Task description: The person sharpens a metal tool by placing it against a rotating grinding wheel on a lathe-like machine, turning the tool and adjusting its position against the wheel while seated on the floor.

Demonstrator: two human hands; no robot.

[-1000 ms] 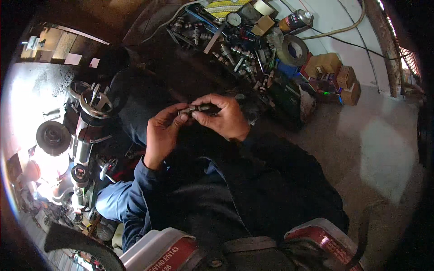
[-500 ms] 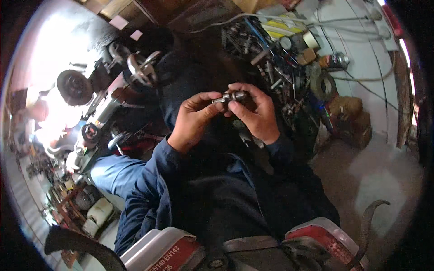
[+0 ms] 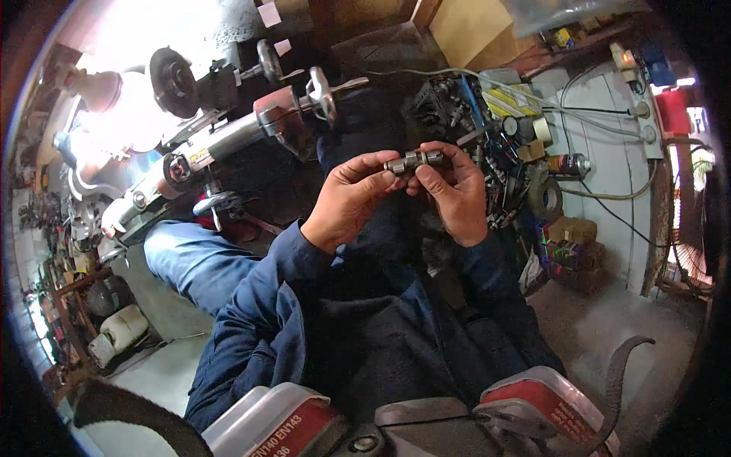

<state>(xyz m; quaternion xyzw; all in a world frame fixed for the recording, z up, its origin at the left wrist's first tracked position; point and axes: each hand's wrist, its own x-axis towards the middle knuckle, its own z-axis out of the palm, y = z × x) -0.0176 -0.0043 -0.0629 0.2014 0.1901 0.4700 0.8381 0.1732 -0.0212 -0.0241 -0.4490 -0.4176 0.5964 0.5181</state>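
I have a small metal fitting [image 3: 412, 161] pinched between both hands, held up in the air above my lap, its long axis running left to right. My left hand [image 3: 346, 192] is closed on the left end with thumb and fingers; my right hand [image 3: 460, 198] is closed on the right end the same way. The fitting is a stubby, stepped cylinder, dull grey with shiny bands. My sleeves [image 3: 293, 255] are dark blue cloth, softly creased, and the trouser leg [image 3: 199, 255] to the left catches a bright light. Far left stands a machine with a smooth, silvery handwheel [image 3: 323, 95] and a dark round disc [image 3: 172, 84]. To the far right there's a heap of metal parts [image 3: 459, 114], jumbled and greasy-looking, beside a yellow striped sheet [image 3: 512, 103], a round gauge [image 3: 510, 126] and a spray can [image 3: 567, 165]. Nearer lie a thick tape roll [image 3: 557, 202] and brown cardboard boxes [image 3: 575, 230]. Pale wall panels [image 3: 609, 209] rise behind them, and the floor [image 3: 624, 327] is grey and smooth.
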